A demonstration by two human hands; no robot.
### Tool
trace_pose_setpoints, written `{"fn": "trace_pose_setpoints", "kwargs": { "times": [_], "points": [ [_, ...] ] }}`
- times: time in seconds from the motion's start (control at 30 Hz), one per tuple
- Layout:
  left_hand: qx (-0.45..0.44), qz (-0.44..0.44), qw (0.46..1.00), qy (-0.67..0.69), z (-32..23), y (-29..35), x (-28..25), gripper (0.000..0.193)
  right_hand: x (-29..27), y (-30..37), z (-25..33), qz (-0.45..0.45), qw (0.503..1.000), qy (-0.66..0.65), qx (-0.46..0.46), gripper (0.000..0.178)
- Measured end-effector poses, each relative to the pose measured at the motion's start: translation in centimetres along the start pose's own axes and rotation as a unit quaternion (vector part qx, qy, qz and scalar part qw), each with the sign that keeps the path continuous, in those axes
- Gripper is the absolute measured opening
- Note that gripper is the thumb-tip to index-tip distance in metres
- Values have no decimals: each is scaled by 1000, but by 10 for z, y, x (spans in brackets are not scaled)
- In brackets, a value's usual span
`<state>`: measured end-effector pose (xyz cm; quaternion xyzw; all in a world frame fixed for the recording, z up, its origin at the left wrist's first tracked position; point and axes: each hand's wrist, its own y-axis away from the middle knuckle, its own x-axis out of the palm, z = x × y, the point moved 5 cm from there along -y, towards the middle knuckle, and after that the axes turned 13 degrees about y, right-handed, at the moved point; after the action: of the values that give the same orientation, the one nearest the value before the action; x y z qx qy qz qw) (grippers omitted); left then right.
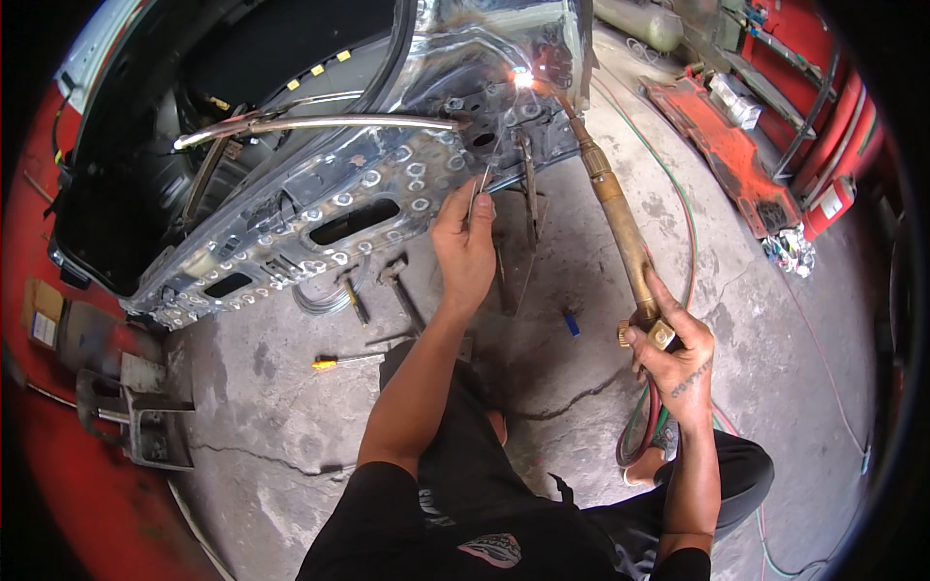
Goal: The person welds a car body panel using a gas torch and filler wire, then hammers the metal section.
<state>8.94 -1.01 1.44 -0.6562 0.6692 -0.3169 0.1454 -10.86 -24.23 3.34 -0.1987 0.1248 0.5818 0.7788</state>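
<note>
My right hand (675,344) grips a long brass gas welding torch (623,228) near its valve knobs. From its tip, a bright glowing spot (523,79) shows on the bare metal of a car body panel (320,198). Held upright between the fingers of my left hand (466,242) is a thin metal rod (481,189), its upper end reaching toward the panel below the glow. Just right of that hand, a clamp-like metal tool (530,184) hangs from the panel's lower edge.
On the concrete floor lie hammers (400,286), a screwdriver (334,363), coiled wire (329,295) and a small blue piece (572,324). Red and green hoses (639,431) run beside my right leg. Right stand a red creeper (722,155) and a fire extinguisher (829,206); left, a metal bracket (145,426).
</note>
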Motion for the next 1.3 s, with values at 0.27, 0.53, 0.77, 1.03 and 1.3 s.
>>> {"fn": "trace_pose_setpoints", "kwargs": {
  "times": [0.27,0.53,0.77,1.03,1.3],
  "points": [
    [0,-3,1000,2,-1,-1,0,29,1,0,0,3,1000,-9,-4,69],
    [5,-2,1000,-5,1,-2,0,28,0,1,0,-4,1000,-11,-15,70],
    [-2,-4,1000,4,0,-1,0,28,-1,0,-1,-7,999,-8,-37,66],
    [-2,0,1000,2,2,-3,-2,29,-1,-1,0,-3,999,1,-32,62],
    [4,2,1000,3,2,-3,-1,29,-1,-1,1,-10,999,0,-36,62]
  ]
}}
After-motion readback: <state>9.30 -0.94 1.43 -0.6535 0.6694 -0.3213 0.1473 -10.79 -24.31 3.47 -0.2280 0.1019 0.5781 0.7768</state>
